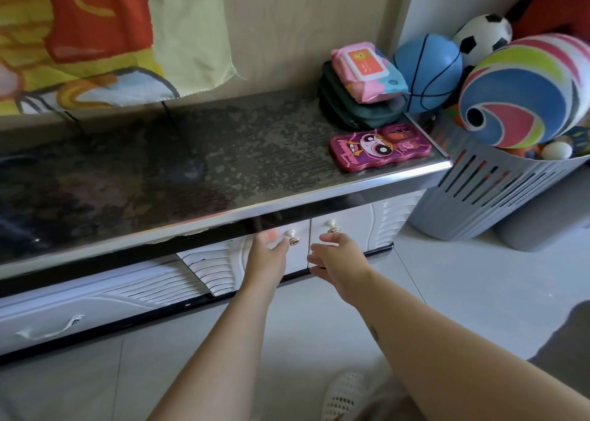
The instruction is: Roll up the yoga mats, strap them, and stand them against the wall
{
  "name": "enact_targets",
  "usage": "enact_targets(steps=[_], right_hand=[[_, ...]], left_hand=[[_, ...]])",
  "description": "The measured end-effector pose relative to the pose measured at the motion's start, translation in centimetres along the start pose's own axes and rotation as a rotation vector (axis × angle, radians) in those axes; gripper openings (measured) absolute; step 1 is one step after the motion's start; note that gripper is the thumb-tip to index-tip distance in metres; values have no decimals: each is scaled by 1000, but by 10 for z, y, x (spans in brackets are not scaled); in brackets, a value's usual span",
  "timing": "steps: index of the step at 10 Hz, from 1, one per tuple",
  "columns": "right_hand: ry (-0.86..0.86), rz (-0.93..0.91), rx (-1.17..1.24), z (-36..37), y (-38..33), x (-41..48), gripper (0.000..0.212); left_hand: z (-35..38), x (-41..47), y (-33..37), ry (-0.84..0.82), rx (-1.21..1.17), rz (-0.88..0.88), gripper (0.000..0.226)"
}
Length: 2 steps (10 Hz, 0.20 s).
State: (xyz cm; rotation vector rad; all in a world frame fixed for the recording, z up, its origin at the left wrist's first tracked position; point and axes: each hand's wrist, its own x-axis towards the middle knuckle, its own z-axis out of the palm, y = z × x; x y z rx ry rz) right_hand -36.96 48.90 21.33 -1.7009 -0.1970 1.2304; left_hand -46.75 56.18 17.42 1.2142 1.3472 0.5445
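Yoga mats: can't tell where they are from this view. Biggest item is a low table [223, 152] w/ dark glossy top and white cabinet doors below; left door [210, 270] looks swung out a bit. Patterned cloth [95, 37] hangs on the wall behind. Grey slotted basket [479, 197] sits on the floor at the table's right end, holding 3 balls: striped ball [523, 92], blue ball [427, 69], b/w football [482, 34]. On the top, right end: green pouch [351, 111] w/ pink wipes pack [367, 69] stacked on it, purple phone case [380, 149] just in front, near the edge. Left grip [268, 251]: fingers loose, holding nothing, tips by left-door knob [292, 237]. Right grip [335, 258]: fingers spread, holding nothing, just under right-door knob [333, 227].
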Motion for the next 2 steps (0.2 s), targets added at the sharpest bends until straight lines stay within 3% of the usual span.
enact_targets(steps=[2], right_hand=[[-71,-221,-410,-39,-38,-58,26]], left_hand=[[14,-26,16,-141,234,103,53]])
